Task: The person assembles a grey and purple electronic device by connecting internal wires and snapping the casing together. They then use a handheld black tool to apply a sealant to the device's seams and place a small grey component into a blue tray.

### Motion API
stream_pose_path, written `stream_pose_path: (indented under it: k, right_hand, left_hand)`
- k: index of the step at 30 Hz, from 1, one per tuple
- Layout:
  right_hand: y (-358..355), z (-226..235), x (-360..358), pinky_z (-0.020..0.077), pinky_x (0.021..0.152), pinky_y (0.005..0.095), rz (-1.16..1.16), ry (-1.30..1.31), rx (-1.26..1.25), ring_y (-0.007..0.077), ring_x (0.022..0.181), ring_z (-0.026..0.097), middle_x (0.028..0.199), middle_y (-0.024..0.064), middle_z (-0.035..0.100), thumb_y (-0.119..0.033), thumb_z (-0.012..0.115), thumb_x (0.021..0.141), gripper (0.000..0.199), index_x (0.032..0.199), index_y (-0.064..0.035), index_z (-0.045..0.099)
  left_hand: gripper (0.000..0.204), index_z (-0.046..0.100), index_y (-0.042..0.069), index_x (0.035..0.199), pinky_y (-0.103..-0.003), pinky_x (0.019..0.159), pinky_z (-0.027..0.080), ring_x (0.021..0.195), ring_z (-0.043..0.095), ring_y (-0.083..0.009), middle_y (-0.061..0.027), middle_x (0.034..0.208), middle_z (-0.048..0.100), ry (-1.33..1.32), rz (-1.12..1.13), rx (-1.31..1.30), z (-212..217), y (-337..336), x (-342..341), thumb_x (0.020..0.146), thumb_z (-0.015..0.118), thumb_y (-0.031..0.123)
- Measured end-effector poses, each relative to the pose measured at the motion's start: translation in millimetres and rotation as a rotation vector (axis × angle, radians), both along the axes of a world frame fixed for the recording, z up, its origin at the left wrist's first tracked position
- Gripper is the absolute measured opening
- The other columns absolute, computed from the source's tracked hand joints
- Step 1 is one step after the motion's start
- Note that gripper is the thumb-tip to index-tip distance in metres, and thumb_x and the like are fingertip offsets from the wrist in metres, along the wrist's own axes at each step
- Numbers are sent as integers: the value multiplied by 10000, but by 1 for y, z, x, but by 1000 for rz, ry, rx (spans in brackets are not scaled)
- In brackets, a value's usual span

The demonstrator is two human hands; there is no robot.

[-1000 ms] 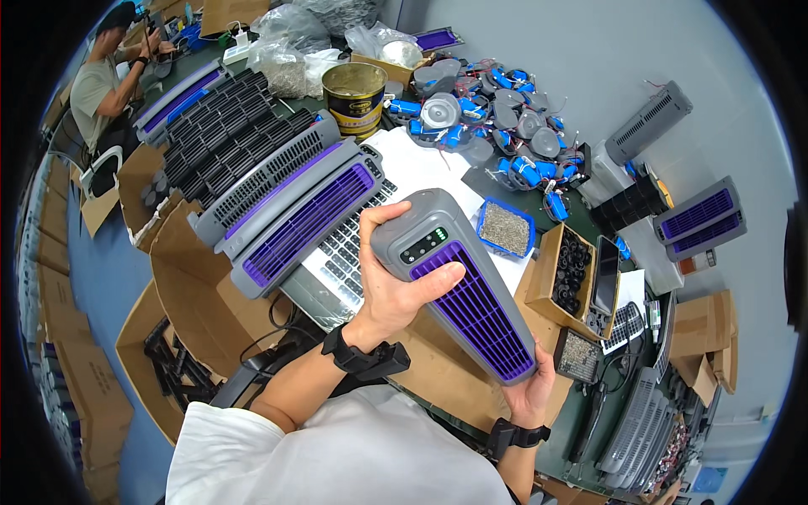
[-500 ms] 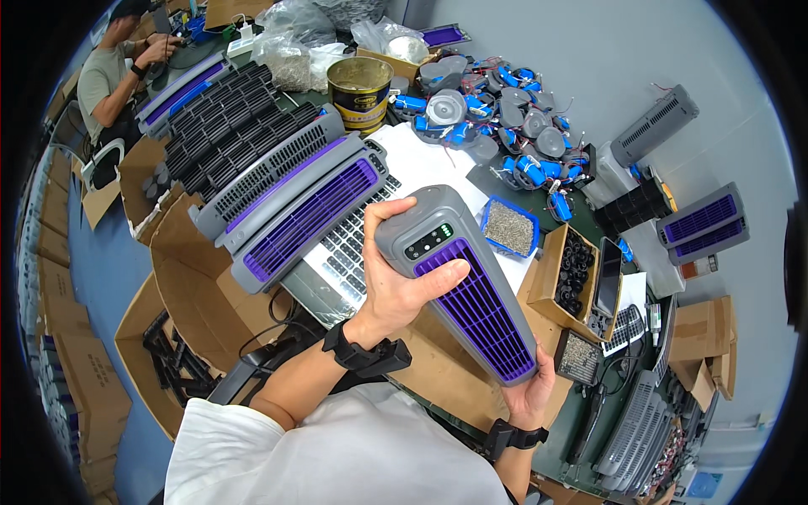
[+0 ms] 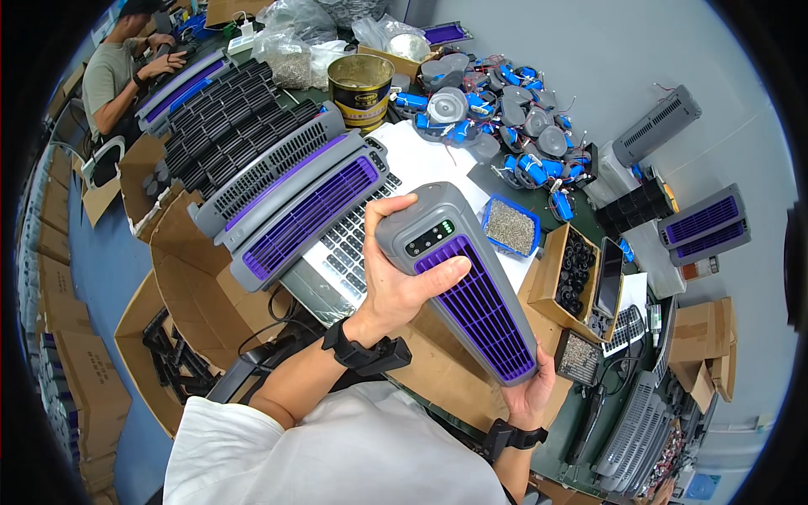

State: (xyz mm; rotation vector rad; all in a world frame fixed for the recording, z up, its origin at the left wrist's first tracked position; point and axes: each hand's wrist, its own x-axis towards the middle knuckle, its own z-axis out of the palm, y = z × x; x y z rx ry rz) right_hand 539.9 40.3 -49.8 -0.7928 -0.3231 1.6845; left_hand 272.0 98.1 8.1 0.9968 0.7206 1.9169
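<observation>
Both my hands hold a grey tower fan with a purple grille, tilted with its top toward the upper left. My left hand wraps round the upper end, its thumb lying across the grille just below the black control panel, where small green lights are lit. Cupped at the lower end, my right hand supports the fan from below and the side; some of its fingers are hidden behind the housing. To the left lie similar grey and purple fans in a row.
Blue-wrapped motor parts are heaped at the back, beside a black and yellow bucket. A blue tray of granules and a box of black parts stand right. Open cartons sit left. Another person works at the far left.
My hands and the fan stay almost still. At the far left, the other person's hands have moved lower and the fingers of one are more spread.
</observation>
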Motion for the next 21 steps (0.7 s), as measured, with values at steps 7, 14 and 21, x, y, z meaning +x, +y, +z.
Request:
stream_pose_path:
  k: [7,14,21]
  right_hand:
    - [-3,2,0,461,1017,408,27,-108,22,252,1153,584,1223,113,610,-218,555,961,322,1229,-42,534]
    - [20,45,13,401,1045,364,574,-1278,456,238,1193,536,1261,140,572,-353,910,665,928,1375,23,443]
    - [50,69,1,411,1053,361,1018,-1334,547,296,1220,546,1287,182,573,-316,923,579,1034,1414,11,408]
  left_hand:
    - [762,316,38,1274,-323,879,538,996,645,-186,-156,1142,602,-21,2,-17,-2,-2,-1,733,851,100]
    - [811,337,64,1261,-336,921,514,1048,622,-194,-158,1186,585,22,-73,10,-9,-5,-14,673,894,94]
    - [893,429,62,1319,-383,1011,443,1202,546,-243,-174,1321,529,616,-237,-18,23,-9,-80,605,945,207]
